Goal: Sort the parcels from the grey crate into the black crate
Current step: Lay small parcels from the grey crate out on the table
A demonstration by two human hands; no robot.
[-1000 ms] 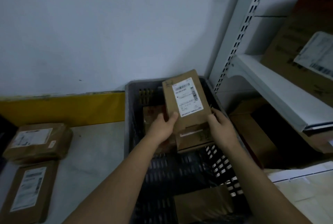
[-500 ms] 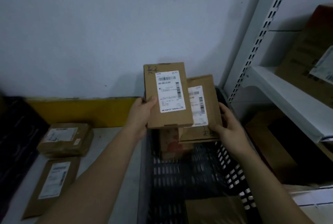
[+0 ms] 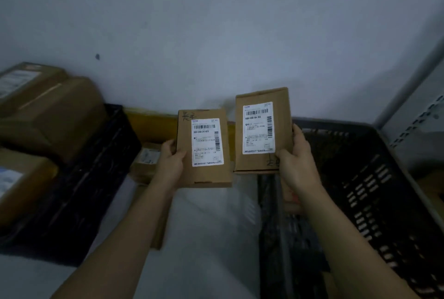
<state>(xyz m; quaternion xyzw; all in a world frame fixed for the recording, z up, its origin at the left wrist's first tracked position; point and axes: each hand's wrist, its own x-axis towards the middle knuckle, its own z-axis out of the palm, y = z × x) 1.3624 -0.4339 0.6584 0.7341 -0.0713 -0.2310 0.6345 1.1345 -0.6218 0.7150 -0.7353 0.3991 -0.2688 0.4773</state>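
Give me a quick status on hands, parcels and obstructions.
Left hand grips one flat brown labelled parcel; right hand grips another. Both upright, apart. Black crate at left already holds boxes.

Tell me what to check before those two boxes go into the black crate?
1. Left hand grips left box: ok.
2. Right hand grips right box: ok.
3. Both labels face up and show clearly: ok.
4. Boxes apart, not overlapping: ok.
5. Room in the black crate: not ok, big boxes already pile above its rim.
6. Which box goes first: cannot tell.
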